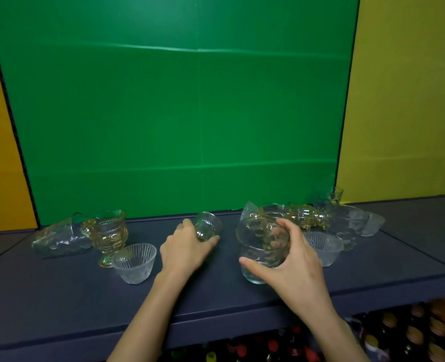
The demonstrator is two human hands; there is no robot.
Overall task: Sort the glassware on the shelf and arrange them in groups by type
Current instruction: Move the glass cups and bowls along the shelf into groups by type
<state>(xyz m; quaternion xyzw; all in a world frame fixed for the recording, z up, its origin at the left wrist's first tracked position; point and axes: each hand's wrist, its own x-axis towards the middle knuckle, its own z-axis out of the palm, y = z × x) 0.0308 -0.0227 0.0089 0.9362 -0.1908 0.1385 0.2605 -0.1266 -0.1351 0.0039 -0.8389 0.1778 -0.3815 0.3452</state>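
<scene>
Glassware is spread along a dark blue shelf (216,291). My left hand (183,248) grips a small clear glass (208,226), tilted on its side at the middle. My right hand (292,265) is wrapped around a large clear tumbler (258,253), which stands upright. At the left stand an amber footed goblet (106,235) and a ribbed clear bowl (134,262), with a clear glass (59,237) lying on its side beside them. To the right are a second ribbed bowl (326,246), amber glasses (307,216) and several clear pieces (357,222).
A green backdrop (185,113) rises behind the shelf, with yellow panels (412,100) on both sides. Below the shelf's front edge is a lower level with bottles with coloured caps (399,333). A small glass (335,195) stands at the back right.
</scene>
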